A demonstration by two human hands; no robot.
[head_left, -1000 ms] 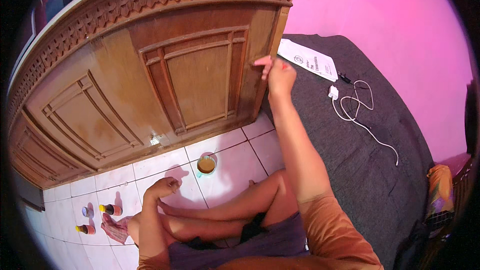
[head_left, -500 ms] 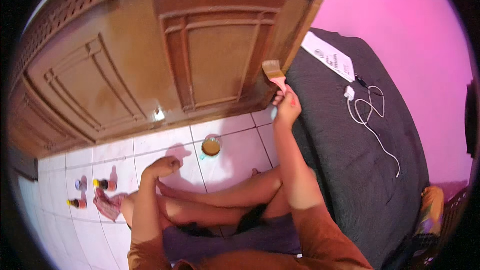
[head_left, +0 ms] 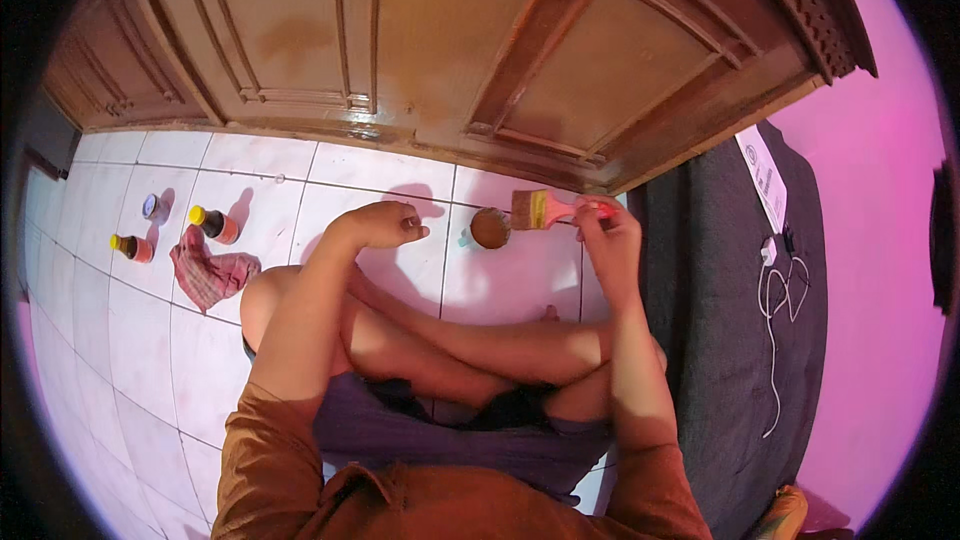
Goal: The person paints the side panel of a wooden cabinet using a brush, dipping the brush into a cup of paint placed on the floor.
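Observation:
My right hand (head_left: 610, 235) grips a paintbrush (head_left: 560, 210) by its pinkish-red handle. The brush lies level, its wide bristles pointing left, just beside the rim of a small cup of brown liquid (head_left: 490, 228) on the floor. Left of the cup, my left hand (head_left: 385, 226) hovers over the tiles, its fingers curled in and nothing seen in them. Beyond both hands stands a brown wooden cabinet (head_left: 430, 50) with raised mouldings on its panels; parts of its surface look darker and shiny.
Two yellow-capped bottles (head_left: 214, 224), a small round container (head_left: 152, 206) and a crumpled checked cloth (head_left: 212, 270) are on the tiles at left. A dark grey cushion or mattress (head_left: 730, 340) at right bears a white printed sheet (head_left: 762, 175) and a white charger cable (head_left: 770, 340).
My right hand has brought the paintbrush from the cabinet's right lower edge down to the cup, turning the bristles leftward. The view has swung, so the cabinet sits higher in it.

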